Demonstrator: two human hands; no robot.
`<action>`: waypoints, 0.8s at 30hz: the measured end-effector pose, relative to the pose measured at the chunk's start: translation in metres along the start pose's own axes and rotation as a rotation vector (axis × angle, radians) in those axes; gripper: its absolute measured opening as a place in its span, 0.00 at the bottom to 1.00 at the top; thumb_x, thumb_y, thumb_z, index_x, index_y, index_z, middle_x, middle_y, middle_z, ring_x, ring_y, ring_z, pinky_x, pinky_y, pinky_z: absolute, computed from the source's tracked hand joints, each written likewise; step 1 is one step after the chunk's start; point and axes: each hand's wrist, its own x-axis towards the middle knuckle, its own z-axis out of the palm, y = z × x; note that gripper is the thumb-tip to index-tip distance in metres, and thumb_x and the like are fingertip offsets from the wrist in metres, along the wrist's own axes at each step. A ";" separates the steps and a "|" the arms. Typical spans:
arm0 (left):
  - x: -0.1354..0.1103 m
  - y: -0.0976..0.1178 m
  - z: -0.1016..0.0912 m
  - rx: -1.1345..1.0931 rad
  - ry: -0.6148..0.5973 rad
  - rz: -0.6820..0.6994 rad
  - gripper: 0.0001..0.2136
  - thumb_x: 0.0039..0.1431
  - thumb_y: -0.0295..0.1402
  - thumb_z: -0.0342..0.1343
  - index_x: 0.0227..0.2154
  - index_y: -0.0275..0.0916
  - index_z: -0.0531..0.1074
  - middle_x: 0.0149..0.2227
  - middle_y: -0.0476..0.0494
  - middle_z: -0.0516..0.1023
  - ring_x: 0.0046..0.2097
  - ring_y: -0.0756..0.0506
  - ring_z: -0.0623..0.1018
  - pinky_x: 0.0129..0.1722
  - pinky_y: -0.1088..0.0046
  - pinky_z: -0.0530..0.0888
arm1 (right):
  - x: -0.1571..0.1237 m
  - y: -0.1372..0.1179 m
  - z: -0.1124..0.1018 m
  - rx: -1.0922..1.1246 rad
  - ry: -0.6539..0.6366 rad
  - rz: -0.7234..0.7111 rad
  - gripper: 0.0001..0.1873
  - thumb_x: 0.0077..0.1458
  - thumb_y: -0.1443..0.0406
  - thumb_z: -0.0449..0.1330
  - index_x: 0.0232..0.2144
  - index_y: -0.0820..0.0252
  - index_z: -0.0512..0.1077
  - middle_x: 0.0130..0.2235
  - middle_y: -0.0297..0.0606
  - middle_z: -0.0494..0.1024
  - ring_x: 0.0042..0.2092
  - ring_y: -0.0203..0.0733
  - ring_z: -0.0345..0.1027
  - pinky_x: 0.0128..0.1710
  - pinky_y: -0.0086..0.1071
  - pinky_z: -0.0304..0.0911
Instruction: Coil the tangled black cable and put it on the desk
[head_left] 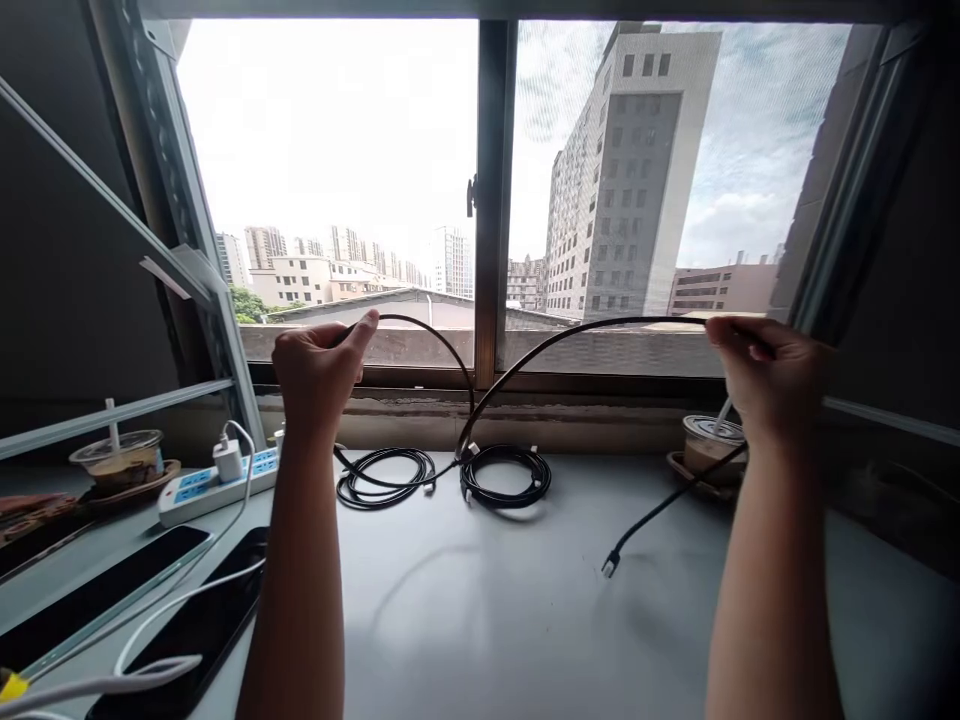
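Note:
My left hand (pixel 319 372) and my right hand (pixel 765 375) are both raised in front of the window, each closed on a stretch of one black cable (pixel 570 335). The cable sags between them into a V that dips to the grey table (pixel 525 620). From my right hand a free end hangs down to a plug (pixel 610 567) just above the table. Two coiled black cables lie at the back of the table: a left coil (pixel 384 477) and a right coil (pixel 506 477).
A white power strip (pixel 217 482) with a charger sits at the left. Two dark phones (pixel 105 590) and a white charging cable (pixel 150 625) lie at front left. Lidded drink cups stand at left (pixel 120 460) and right (pixel 709 440). The window frame (pixel 491 200) is behind.

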 end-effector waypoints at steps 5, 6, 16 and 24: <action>-0.010 0.019 0.003 -0.003 -0.059 0.137 0.19 0.51 0.49 0.55 0.16 0.38 0.70 0.13 0.52 0.60 0.18 0.54 0.59 0.19 0.75 0.55 | -0.008 -0.025 0.019 0.019 -0.032 -0.045 0.17 0.44 0.53 0.64 0.26 0.62 0.77 0.21 0.36 0.70 0.27 0.37 0.60 0.30 0.34 0.53; -0.012 0.023 0.005 -0.012 -0.114 0.164 0.19 0.51 0.48 0.55 0.17 0.38 0.71 0.14 0.52 0.61 0.18 0.53 0.59 0.19 0.75 0.56 | -0.011 -0.030 0.024 0.033 -0.049 -0.058 0.17 0.44 0.52 0.64 0.27 0.61 0.77 0.21 0.35 0.70 0.27 0.37 0.60 0.31 0.34 0.54; -0.034 0.045 0.039 -0.384 -0.712 0.107 0.17 0.50 0.48 0.57 0.22 0.37 0.68 0.22 0.50 0.66 0.25 0.52 0.67 0.25 0.77 0.64 | -0.042 -0.084 0.057 0.215 -0.313 -0.137 0.09 0.46 0.57 0.65 0.26 0.56 0.77 0.26 0.33 0.75 0.29 0.36 0.62 0.29 0.32 0.55; -0.047 0.053 0.053 -0.504 -0.594 0.060 0.16 0.46 0.36 0.61 0.17 0.38 0.58 0.18 0.55 0.57 0.21 0.55 0.62 0.19 0.79 0.57 | -0.058 -0.099 0.068 0.200 -0.631 -0.235 0.15 0.51 0.56 0.61 0.40 0.55 0.73 0.40 0.37 0.76 0.42 0.41 0.67 0.41 0.35 0.60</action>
